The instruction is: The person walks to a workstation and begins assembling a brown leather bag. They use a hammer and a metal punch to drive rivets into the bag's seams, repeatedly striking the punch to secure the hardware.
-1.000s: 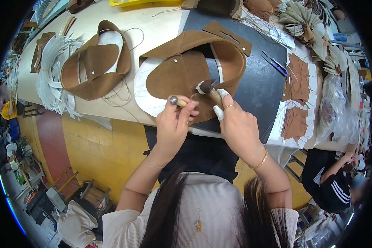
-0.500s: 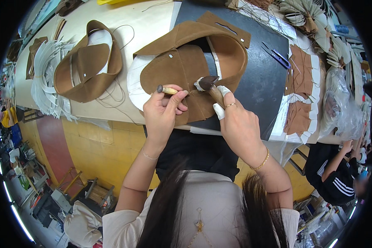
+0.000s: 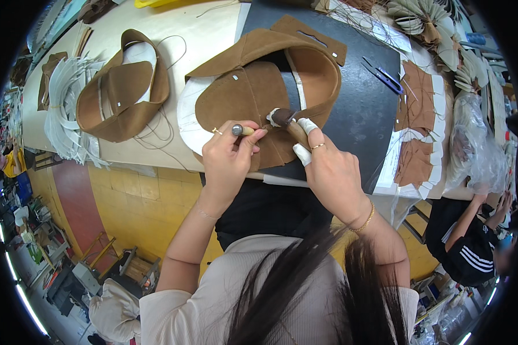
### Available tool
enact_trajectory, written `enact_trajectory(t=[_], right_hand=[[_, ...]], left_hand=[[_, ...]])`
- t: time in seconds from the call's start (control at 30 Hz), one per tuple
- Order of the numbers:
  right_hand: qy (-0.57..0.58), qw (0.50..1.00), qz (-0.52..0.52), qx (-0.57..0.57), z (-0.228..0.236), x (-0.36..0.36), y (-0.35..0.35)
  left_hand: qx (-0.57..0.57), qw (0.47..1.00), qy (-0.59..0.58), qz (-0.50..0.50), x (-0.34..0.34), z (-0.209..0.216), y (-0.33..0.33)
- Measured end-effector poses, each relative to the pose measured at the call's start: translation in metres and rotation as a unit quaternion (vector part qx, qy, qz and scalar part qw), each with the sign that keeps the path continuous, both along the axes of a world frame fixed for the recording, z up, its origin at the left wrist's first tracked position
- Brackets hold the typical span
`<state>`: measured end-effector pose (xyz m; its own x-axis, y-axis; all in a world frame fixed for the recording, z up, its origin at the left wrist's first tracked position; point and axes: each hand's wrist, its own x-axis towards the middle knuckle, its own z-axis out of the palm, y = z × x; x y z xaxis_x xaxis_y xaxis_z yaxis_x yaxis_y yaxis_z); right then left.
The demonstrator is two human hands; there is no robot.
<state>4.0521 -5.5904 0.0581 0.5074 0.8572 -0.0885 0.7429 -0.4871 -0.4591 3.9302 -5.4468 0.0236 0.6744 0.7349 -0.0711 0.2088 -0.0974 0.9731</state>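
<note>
Wood-handled hammer [image 3: 288,123] in right hand [image 3: 334,172], head pts up-left.

Just one view here; a fisheye head cam on the person, looking steeply down over their hair at the workbench [image 3: 155,34] right below; it sits close above that bench; edges curve near the rim, floor shows left of the bench.

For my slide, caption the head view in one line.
Left hand steadies a metal-capped punch on a brown suede bag piece while the right hand holds a small hammer.
</note>
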Motion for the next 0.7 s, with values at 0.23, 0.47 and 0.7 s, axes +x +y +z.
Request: enact_trajectory(t=[0.23, 0.47, 0.7], right_hand=[[0.045, 0.988, 0.048, 0.138, 0.046, -0.010, -0.012], [0.019, 0.995, 0.095, 0.015, 0.070, 0.002, -0.002], [0.337, 0.864, 0.050, 0.370, 0.153, 0.019, -0.044]], left_hand=[[0.193, 0.978, 0.060, -0.050, -0.006, -0.002, 0.001], [0.260, 0.964, -0.001, -0.055, -0.004, -0.006, 0.001], [0.342, 0.939, 0.005, -0.028, 0.004, 0.000, -0.004]])
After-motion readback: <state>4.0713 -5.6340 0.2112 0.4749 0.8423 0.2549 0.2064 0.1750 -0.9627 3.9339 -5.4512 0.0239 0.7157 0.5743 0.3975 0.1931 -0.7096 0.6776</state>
